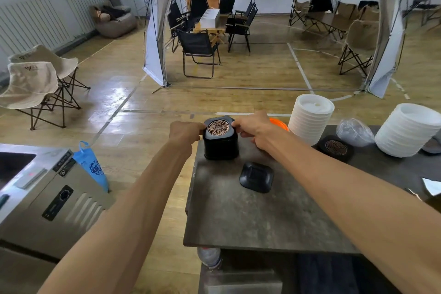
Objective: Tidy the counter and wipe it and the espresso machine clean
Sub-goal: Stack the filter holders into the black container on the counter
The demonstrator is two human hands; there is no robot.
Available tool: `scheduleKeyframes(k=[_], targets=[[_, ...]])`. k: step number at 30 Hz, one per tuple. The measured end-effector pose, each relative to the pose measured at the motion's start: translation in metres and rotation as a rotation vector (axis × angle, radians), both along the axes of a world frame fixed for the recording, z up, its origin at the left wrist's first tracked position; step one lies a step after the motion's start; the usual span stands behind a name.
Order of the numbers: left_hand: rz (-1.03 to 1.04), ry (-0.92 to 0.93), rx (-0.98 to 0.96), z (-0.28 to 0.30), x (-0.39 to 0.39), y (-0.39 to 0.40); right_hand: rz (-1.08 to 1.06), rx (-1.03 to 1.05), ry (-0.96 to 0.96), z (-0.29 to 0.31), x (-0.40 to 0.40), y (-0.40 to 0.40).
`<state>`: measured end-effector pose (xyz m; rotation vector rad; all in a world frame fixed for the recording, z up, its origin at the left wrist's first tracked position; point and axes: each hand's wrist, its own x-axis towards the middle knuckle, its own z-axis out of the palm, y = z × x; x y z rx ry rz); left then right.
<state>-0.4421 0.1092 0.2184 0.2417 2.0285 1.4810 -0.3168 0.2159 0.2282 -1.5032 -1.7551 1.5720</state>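
both hands on the black stack at the counter's far left corner

a stack of black square plastic containers [220, 145] stands at the far left corner of the dark mottled stone counter [250, 217]. a black lid with a round copper-patterned emblem [218, 127] sits on top. the left hand [185, 132] pinches the lid's left edge, fingers narrow; the right hand [256, 130] grips its right edge, fingers curled close. one loose black square container [256, 180] lies just near of the stack. further right lie a second emblem lid [336, 147], crumpled clear plastic [355, 132] and two stacks of white round lids [310, 118].
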Motion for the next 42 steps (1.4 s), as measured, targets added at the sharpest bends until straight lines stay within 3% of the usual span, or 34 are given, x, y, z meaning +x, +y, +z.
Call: scheduleKeyframes(k=[18, 24, 27, 33, 35, 39, 42], targets=[[0.016, 0.022, -0.068, -0.026, -0.004, 0.008, 0.117, 0.123, -0.210, -0.017, -0.015, 0.004], [-0.031, 0.018, -0.041, -0.025, 0.002, -0.001, 0.180, 0.077, -0.211, -0.015, -0.011, -0.004], [-0.042, 0.129, -0.049, -0.023, 0.004, -0.010, 0.174, 0.085, -0.131, -0.011, 0.005, -0.008], [-0.038, 0.590, 0.030, -0.014, 0.056, -0.046, 0.182, 0.113, -0.084, -0.017, 0.072, -0.025], [-0.157, 0.568, 0.003, -0.024, 0.069, -0.045, 0.151, 0.010, -0.084, -0.024, 0.089, -0.032], [-0.445, 0.356, -0.188, -0.047, 0.081, -0.028, -0.037, -0.213, 0.009, -0.031, 0.110, -0.045], [-0.434, 0.202, -0.196, -0.048, 0.091, -0.012, -0.157, -0.291, 0.109, -0.032, 0.115, -0.049]])
